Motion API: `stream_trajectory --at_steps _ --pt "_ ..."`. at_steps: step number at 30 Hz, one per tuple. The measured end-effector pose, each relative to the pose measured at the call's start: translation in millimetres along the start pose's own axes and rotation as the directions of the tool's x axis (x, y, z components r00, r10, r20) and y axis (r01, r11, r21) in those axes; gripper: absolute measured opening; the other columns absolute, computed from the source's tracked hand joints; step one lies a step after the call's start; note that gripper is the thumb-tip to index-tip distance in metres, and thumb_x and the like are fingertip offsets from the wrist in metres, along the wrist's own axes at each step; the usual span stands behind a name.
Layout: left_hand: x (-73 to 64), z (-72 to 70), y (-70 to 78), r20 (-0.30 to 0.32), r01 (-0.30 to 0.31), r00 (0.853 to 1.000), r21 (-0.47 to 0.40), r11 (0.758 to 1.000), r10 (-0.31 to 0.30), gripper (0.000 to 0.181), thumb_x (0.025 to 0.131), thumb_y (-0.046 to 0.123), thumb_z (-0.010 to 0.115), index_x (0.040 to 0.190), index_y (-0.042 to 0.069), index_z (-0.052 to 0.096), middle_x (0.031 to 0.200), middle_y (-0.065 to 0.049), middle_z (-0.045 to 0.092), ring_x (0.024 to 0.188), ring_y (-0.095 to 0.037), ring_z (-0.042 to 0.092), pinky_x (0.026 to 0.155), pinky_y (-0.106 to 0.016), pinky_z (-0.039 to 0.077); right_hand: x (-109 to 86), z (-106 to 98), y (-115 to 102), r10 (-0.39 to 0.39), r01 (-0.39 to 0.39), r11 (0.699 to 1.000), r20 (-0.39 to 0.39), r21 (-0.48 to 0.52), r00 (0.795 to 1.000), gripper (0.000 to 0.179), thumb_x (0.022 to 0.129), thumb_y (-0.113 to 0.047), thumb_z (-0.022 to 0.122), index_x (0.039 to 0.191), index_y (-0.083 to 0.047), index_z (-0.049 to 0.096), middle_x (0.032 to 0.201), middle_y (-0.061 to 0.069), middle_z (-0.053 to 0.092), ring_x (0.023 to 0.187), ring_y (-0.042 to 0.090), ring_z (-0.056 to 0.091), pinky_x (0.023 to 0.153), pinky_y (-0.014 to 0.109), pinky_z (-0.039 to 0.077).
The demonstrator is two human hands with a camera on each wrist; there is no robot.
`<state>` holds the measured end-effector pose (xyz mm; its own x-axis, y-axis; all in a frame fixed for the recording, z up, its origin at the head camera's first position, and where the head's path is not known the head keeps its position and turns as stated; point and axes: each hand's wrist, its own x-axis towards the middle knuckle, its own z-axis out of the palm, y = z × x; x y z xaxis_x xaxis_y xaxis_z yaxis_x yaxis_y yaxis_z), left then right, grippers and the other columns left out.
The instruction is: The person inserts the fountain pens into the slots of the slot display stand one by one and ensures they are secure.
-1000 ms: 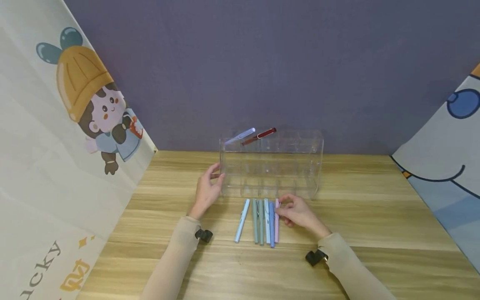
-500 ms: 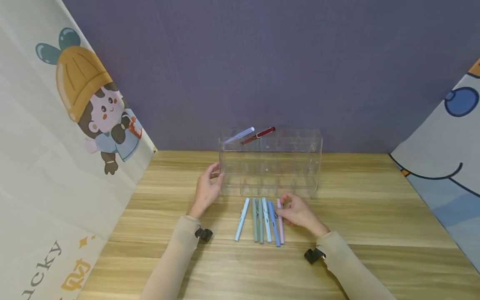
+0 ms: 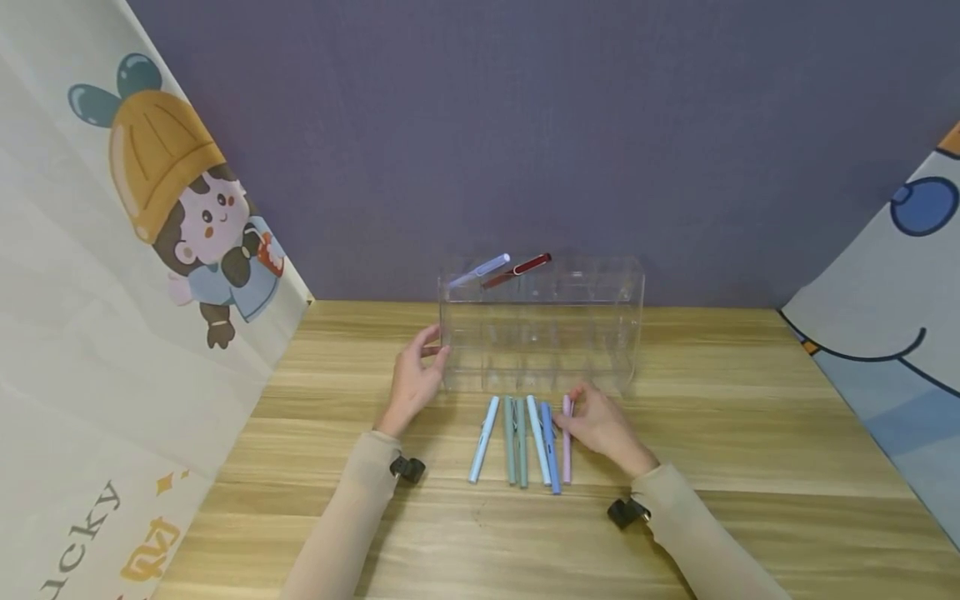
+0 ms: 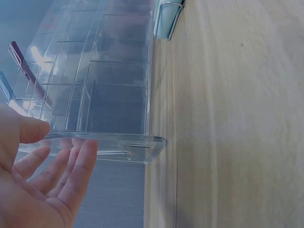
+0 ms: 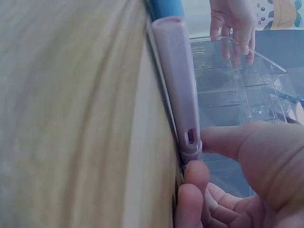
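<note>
A clear compartmented organizer stands at the back of the table. My left hand rests at its left end; in the left wrist view the fingers lie fairly straight along the edge. My right hand pinches a pink pen between thumb and fingers near its cap, and the pen lies along the tabletop. Left of it lie a blue pen, a light-blue pen, two green pens side by side and, slightly apart, another light-blue pen.
A lavender pen and a dark red pen lean in the organizer's top row at the left. Behind it rises a grey-purple panel. Printed cloths flank the wooden table on both sides.
The right hand has shifted the pink pen a little to the right, away from the blue one. The blue and right-hand light-blue pens have turned slightly. My left hand stays put.
</note>
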<state>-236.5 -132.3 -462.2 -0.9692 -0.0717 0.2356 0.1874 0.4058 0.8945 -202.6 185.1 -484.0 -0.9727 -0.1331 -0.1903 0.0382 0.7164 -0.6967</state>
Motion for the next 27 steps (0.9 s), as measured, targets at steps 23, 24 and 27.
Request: stream_trajectory --at_steps 23,24,27 --pt "-1.3 -0.9 3.0 -0.005 -0.062 0.998 0.064 0.996 0.062 0.047 0.102 0.000 0.064 0.148 -0.005 0.055 0.147 -0.028 0.062 0.120 -0.044 0.070 0.091 -0.051 0.067 -4.0 -3.0 0.8 -0.033 0.035 0.998 0.035 -0.047 0.999 0.058 0.091 -0.024 0.081 0.139 0.000 0.058 0.089 0.006 0.073 0.063 0.016 0.061 0.052 0.027 0.049" --pt "-1.3 -0.9 2.9 -0.006 -0.063 0.998 0.066 0.996 0.063 0.047 0.103 0.000 0.064 0.148 -0.004 0.055 0.147 -0.028 0.062 0.120 -0.044 0.070 0.091 -0.051 0.067 -4.1 -3.2 0.8 -0.032 0.034 0.999 0.038 -0.040 0.999 0.059 0.091 -0.023 0.081 0.140 0.000 0.058 0.087 0.006 0.073 0.063 0.016 0.060 0.051 0.026 0.049" --pt "-1.3 -1.2 3.0 -0.007 -0.063 0.998 0.067 0.996 0.063 0.047 0.102 0.000 0.064 0.148 -0.003 0.055 0.146 -0.028 0.063 0.120 -0.044 0.071 0.091 -0.051 0.067 -4.0 -3.9 1.5 -0.036 0.037 0.999 0.043 -0.025 0.998 0.060 0.090 -0.021 0.081 0.142 0.000 0.059 0.082 0.004 0.070 0.060 0.016 0.058 0.049 0.025 0.047"
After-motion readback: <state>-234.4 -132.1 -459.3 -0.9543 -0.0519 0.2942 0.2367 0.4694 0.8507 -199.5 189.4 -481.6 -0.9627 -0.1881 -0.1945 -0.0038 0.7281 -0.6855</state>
